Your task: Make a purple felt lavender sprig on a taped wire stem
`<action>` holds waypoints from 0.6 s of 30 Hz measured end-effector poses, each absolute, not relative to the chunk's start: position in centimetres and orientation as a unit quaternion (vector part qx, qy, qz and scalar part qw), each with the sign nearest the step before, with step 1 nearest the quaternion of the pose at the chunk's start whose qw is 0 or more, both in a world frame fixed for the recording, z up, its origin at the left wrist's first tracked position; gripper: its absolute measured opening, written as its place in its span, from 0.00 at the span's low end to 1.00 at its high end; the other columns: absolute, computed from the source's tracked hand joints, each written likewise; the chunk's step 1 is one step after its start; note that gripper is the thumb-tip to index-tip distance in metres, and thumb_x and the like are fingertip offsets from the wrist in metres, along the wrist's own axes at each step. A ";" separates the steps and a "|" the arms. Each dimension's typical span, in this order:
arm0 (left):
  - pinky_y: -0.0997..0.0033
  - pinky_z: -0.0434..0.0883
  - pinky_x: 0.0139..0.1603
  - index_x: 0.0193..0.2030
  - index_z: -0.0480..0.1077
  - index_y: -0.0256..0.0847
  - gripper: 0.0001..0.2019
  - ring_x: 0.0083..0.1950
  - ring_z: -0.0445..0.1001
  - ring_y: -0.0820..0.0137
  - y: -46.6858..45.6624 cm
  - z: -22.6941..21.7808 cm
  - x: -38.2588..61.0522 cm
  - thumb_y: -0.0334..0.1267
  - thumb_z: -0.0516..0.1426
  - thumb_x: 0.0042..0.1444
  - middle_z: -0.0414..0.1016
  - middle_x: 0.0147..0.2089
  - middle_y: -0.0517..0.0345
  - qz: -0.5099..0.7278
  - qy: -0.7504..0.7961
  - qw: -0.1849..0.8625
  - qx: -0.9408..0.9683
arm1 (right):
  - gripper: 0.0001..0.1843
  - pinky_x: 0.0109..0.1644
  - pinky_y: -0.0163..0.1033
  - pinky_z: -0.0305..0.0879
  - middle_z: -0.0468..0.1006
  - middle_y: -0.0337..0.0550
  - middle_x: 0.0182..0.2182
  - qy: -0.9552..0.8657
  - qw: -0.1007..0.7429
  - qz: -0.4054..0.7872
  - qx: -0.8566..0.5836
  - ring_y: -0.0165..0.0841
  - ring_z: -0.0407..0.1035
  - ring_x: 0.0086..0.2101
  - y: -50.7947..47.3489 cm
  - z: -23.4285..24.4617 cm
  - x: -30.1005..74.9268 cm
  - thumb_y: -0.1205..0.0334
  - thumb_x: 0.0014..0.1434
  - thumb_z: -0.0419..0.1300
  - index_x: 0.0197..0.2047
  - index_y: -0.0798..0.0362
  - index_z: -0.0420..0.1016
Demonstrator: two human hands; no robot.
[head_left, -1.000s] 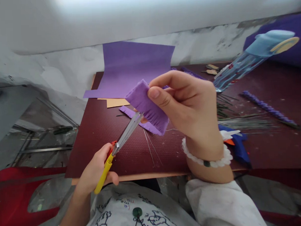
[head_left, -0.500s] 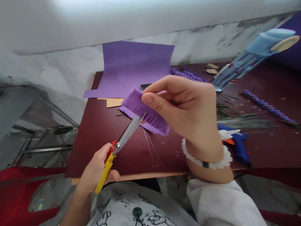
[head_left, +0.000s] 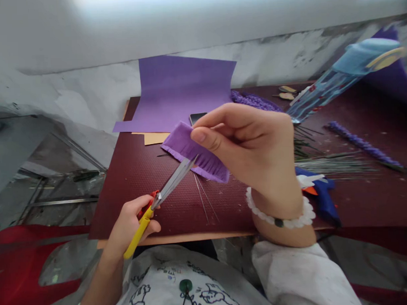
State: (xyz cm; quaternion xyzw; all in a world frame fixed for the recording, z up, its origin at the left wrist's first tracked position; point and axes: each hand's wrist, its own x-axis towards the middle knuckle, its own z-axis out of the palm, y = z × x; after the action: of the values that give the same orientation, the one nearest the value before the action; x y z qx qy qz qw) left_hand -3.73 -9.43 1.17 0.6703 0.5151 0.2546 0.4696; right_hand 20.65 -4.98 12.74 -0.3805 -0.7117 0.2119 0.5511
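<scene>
My left hand [head_left: 134,224] is closed round the red and yellow handles of a pair of scissors [head_left: 173,184]. The blades point up and to the right, and their tips reach the fringed lower part of a purple paper strip [head_left: 185,142]. Between thumb and forefinger, my right hand [head_left: 243,142] pinches that strip by its upper edge. Several slits run along the strip's right part, and it looks folded or layered. Thin wires [head_left: 203,197] lie on the table below it. A dark flat object [head_left: 197,119] is partly hidden behind the right hand.
A large purple sheet [head_left: 188,88] leans against the wall at the back of the dark red table [head_left: 124,182]. On the right are a blue bottle [head_left: 337,81], a purple flower stem [head_left: 365,144], green wire stems [head_left: 337,164] and a blue glue gun [head_left: 325,201].
The scissors and left hand have shifted slightly left, and the blades look closer together. The purple strip has tilted a little; the right hand has barely moved.
</scene>
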 end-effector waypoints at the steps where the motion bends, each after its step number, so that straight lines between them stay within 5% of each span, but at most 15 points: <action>1: 0.74 0.59 0.31 0.37 0.69 0.38 0.12 0.30 0.61 0.74 -9.4 1.2 -3.7 0.38 0.60 0.45 0.65 0.30 0.62 0.255 0.515 0.467 0.671 | 0.07 0.18 0.32 0.46 0.63 0.30 0.16 -0.713 0.552 0.211 -0.378 0.21 0.50 0.17 -5.0 12.7 20.7 0.61 0.59 0.61 0.30 0.52 0.74; 18: 0.75 0.57 0.29 0.30 0.68 0.36 0.11 0.28 0.60 0.75 -9.0 2.6 -2.9 0.42 0.57 0.43 0.65 0.27 0.62 0.248 0.523 0.460 0.673 | 0.05 0.18 0.33 0.47 0.64 0.30 0.16 -0.730 0.543 0.194 -0.368 0.21 0.51 0.17 -4.9 12.7 20.9 0.63 0.58 0.62 0.30 0.51 0.74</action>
State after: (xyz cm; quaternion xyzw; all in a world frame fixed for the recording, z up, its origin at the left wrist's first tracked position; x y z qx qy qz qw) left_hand -2.85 -8.96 2.62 0.6734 0.5230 0.2480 0.4598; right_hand 20.93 -4.89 12.74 -0.3677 -0.7298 0.1937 0.5429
